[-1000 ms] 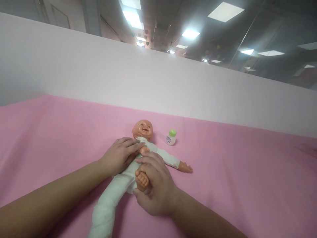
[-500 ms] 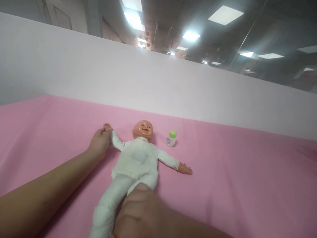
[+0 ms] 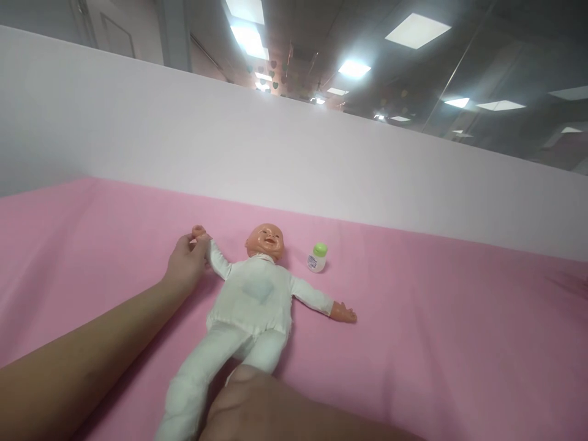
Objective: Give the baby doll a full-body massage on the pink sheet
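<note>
A baby doll (image 3: pixel 250 291) with a soft white cloth body lies on its back, its arms stretched out to the sides. My left hand (image 3: pixel 186 260) is closed around the doll's wrist on the left of the view. At the bottom edge my right hand (image 3: pixel 250 404) wraps round the doll's leg that lies nearer the right. Part of that hand is cut off by the frame, and the lower end of the leg is hidden. Near the doll's head stands a small clear bottle (image 3: pixel 316 262) with a green cap, touched by neither hand.
Pink cloth (image 3: pixel 436 318) with a few creases covers the surface under the doll. Behind it rises a low white wall (image 3: pixel 285 153). Beyond the wall are a door (image 3: pixel 122 30) and a dark ceiling with lit panels (image 3: pixel 418 30).
My right hand has slid down along the doll's leg toward the bottom edge, uncovering more of the thigh. My left hand stays at the doll's wrist.
</note>
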`<state>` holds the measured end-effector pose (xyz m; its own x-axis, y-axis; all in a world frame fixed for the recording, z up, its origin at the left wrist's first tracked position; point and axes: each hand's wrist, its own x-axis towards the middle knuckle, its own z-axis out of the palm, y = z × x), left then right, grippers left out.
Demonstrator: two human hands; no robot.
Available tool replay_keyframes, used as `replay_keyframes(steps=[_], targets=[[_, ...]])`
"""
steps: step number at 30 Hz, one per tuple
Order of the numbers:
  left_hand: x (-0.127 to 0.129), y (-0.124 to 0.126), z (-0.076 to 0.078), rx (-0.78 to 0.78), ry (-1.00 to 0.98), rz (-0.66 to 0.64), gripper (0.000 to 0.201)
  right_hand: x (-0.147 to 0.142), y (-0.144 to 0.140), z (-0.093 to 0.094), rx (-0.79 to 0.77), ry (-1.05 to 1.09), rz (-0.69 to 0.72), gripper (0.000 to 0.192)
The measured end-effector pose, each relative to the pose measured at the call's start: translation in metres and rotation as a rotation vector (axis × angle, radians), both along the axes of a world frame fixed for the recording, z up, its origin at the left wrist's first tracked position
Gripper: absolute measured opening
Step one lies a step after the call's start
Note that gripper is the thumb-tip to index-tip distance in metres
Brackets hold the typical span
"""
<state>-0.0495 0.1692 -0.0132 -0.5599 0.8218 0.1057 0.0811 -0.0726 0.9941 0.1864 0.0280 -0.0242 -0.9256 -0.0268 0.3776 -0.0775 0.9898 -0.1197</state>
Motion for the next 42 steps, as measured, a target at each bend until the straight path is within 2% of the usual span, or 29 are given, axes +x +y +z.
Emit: replay_keyframes(steps=[4, 8, 12, 16, 23, 28, 32, 35, 39, 42], targets=[[0.012, -0.019, 0.008, 0.046, 0.335, -0.081, 0.055, 0.003, 0.002, 0.003, -0.077, 0.275, -0.042, 0.020], [0.030, -0.034, 0.011, 0.155, 0.689, -0.281, 0.055, 0.007, 0.000, 0.015, -0.116, 0.554, -0.226, 0.011], [0.039, -0.037, 0.008, 0.343, 1.019, -0.487, 0.043, 0.017, 0.002, 0.036, -0.127, 0.634, -0.382, 0.027], [0.040, -0.035, 0.008, 0.405, 1.129, -0.592, 0.038, 0.028, 0.018, 0.044, -0.118, 0.652, -0.474, 0.039], [0.038, -0.037, 0.009, 0.416, 1.244, -0.622, 0.043, 0.034, 0.047, 0.030, -0.177, 0.591, -0.548, 0.047], [0.038, -0.037, 0.008, 0.406, 1.124, -0.600, 0.041, 0.035, 0.044, 0.032, -0.132, 0.594, -0.537, 0.046], [0.035, -0.037, 0.011, 0.229, 0.867, -0.427, 0.047, 0.029, 0.033, 0.041, -0.096, 0.628, -0.454, 0.048], [0.030, -0.032, 0.012, 0.082, 0.603, -0.307, 0.054, 0.023, 0.020, 0.042, -0.139, 0.580, -0.343, 0.039], [0.013, -0.015, 0.006, -0.064, 0.309, -0.163, 0.053, 0.018, 0.005, 0.028, -0.148, 0.333, -0.186, 0.022], [0.000, 0.001, -0.003, -0.105, 0.114, -0.087, 0.047, 0.016, -0.001, 0.018, -0.084, 0.109, -0.120, 0.023]])
